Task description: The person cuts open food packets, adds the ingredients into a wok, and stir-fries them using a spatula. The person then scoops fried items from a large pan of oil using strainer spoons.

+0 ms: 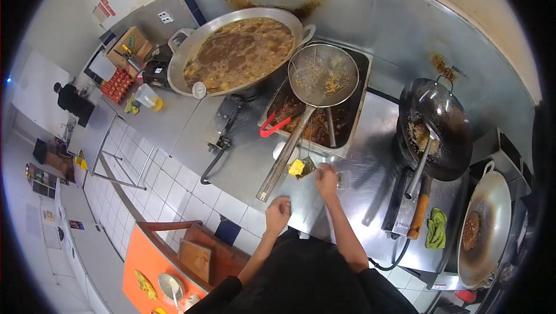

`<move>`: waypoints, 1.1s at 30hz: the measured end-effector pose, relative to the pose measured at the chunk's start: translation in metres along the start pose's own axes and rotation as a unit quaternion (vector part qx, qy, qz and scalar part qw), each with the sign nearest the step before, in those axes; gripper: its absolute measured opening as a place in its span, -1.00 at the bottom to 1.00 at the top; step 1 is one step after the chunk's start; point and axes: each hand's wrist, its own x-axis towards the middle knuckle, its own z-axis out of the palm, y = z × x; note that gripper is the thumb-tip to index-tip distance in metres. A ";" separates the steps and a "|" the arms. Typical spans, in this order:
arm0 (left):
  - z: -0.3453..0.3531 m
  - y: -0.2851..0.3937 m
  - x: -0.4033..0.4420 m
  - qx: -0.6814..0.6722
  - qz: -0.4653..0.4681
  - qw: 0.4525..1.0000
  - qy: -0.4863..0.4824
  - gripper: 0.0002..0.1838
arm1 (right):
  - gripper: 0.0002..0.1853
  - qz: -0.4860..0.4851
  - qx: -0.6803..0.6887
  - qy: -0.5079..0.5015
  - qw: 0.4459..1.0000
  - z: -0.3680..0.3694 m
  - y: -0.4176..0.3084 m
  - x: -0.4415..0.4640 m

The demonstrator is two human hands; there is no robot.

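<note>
My left hand (278,214) hovers by the front edge of the steel counter (249,158) with its fingers curled closed; whatever lies inside them, if anything, is hidden. Over the counter my right hand (326,181) is closed too, fingers pointing down, and I cannot make out what they grip. Just left of it sits a small dark square container (307,169) with a bright yellow lump (296,167) at its edge. A skimmer (323,76) with fried crumbs in its mesh rests across a deep metal tray (353,140) of dark food, its handle reaching toward me. Red-handled tongs (275,126) lie at the tray.
A huge pan (243,53) of brown bubbling liquid stands at the back left. On the right are a black wok (452,158) holding a ladle (425,158), a green cloth (436,228) and a pale wok (492,215). Another person (74,103) stands far left.
</note>
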 end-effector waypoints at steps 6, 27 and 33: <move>0.024 -0.002 0.072 0.084 0.032 0.995 0.038 -0.56 | -0.57 0.026 -0.108 -0.022 0.994 0.037 -0.009 0.028; 0.115 0.077 0.062 -0.057 0.237 0.960 -0.135 -0.57 | -0.71 0.236 0.430 -0.013 0.871 -0.084 0.039 -0.046; 0.135 0.074 0.067 0.025 0.281 0.942 -0.181 -0.55 | -0.73 0.253 0.272 0.060 0.927 -0.107 0.089 -0.059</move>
